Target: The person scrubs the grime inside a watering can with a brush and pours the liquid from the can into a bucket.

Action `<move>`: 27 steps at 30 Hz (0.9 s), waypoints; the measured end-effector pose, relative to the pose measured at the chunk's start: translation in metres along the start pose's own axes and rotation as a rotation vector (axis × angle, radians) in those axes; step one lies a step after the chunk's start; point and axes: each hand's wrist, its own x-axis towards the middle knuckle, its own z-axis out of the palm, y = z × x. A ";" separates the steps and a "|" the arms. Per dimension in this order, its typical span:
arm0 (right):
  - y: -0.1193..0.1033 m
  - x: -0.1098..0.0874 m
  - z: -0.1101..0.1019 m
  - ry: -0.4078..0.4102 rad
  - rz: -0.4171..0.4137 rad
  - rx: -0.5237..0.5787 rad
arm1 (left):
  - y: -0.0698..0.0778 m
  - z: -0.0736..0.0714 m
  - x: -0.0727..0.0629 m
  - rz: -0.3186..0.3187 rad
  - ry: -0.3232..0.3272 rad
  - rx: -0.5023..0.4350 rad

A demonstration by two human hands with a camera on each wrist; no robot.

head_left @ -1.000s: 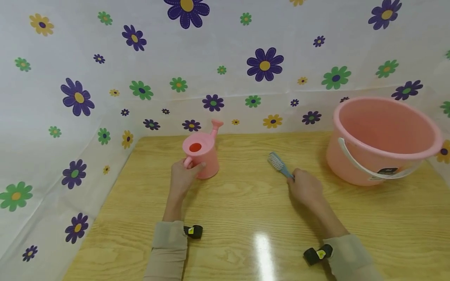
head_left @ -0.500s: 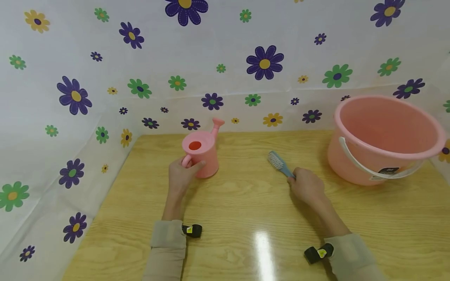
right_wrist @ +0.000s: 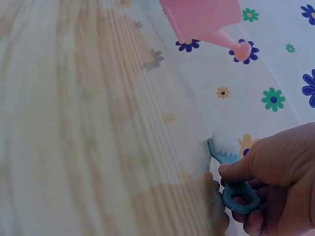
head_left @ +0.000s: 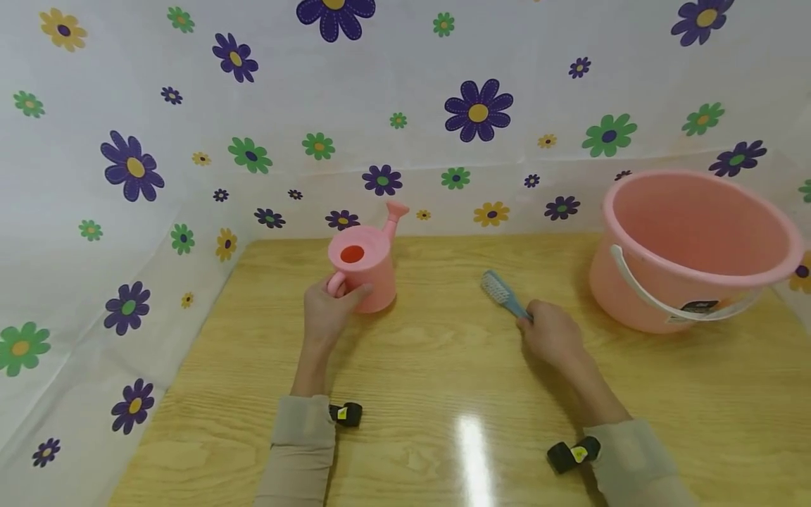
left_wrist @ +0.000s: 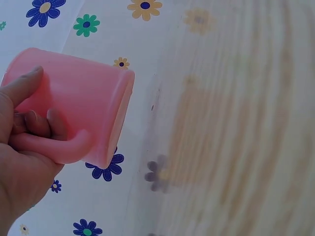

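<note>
"on the left of the table, holding what?"

"gripping a pink watering can by its handle with the left hand, just off the table, spout toward far right."

"and on the right?"

"clasping a blue brush in the right hand, with white bristles toward the far left; farther right, a pink bucket."

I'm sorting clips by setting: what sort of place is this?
Probably a staged tabletop recording spot, indoors by the look of it: a wood-grain table, a flower-print sheet behind it, and black wrist-worn devices.
</note>
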 end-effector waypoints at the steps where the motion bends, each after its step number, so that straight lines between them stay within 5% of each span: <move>1: 0.000 0.000 0.001 0.006 -0.009 0.018 | 0.000 0.000 0.000 0.009 -0.001 0.003; 27: -0.003 -0.002 -0.020 0.277 -0.068 0.322 | 0.017 0.006 -0.006 0.084 -0.012 -0.056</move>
